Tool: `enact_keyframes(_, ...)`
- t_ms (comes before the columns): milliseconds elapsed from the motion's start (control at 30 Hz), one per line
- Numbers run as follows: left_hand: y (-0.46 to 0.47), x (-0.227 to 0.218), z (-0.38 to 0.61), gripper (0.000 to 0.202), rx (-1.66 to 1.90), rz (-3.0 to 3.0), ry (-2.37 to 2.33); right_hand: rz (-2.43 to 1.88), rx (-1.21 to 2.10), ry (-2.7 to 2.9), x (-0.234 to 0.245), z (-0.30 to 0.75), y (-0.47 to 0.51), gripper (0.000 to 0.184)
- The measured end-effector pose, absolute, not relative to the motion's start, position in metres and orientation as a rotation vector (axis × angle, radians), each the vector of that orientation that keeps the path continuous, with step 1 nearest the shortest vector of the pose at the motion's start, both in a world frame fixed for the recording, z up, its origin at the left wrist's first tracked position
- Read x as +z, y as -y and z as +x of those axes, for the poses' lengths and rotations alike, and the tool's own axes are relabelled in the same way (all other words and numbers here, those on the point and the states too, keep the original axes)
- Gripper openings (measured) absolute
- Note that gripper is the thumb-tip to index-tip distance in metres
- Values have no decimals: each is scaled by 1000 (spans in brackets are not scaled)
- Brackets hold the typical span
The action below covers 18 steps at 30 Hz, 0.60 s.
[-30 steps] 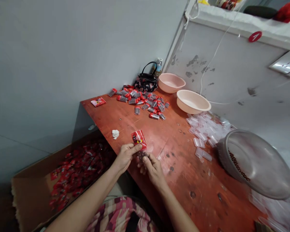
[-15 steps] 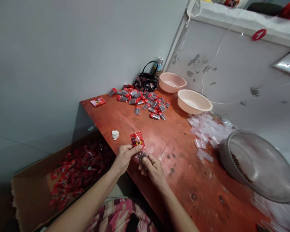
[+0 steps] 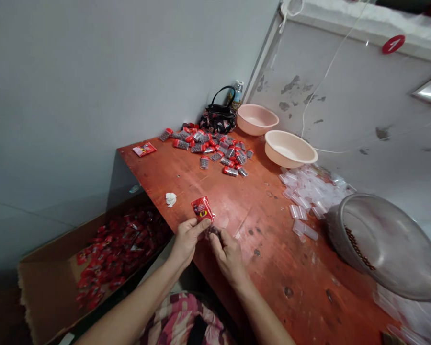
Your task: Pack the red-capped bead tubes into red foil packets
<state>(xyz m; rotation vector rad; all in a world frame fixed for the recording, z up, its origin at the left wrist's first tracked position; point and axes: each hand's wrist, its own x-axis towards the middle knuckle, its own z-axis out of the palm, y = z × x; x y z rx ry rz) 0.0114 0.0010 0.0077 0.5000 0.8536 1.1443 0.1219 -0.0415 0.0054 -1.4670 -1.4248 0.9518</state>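
My left hand (image 3: 187, 242) pinches a small red foil packet (image 3: 202, 209) between thumb and fingers, holding it above the table's edge. A small clump of dark beads (image 3: 212, 231) hangs just below the packet. My right hand (image 3: 228, 254) is next to my left, its fingertips pinched on the beads. The lower part of the clump is hidden by my fingers. Both hands are over the near edge of a scuffed orange-red wooden table (image 3: 273, 268).
Several red-capped clear vials (image 3: 208, 149) lie heaped at the table's far end. Two pale pink basins (image 3: 290, 149) and clear vials (image 3: 309, 191) stand to the right, beside a tilted metal basin (image 3: 384, 239). A cardboard box (image 3: 46, 287) of red packets sits left, below the table.
The red packet has tilted and dropped slightly toward my hands. My right fingers have closed in on the dark beads. The whole view has shifted a little.
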Motion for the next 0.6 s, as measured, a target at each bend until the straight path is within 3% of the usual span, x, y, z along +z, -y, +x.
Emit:
enact_keyframes(67, -2, 9, 13, 15, 1129, 471, -847, -1460, 927, 1431, 7, 122, 42, 20)
enact_keyframes(233, 1, 15, 7, 25, 919, 557, -665, -1244, 1431, 1060, 4, 122, 40, 27)
enact_keyframes(300, 2, 15, 3, 23, 875, 584, -609, -1220, 1478, 1011, 5, 122, 41, 27)
enact_keyframes(500, -2, 16, 2, 15, 1004, 486, -707, -1465, 907, 1476, 11, 123, 47, 19)
enact_keyframes(600, -3, 19, 7, 17, 1077, 471, -757, -1455, 855, 1495, 11, 121, 47, 19)
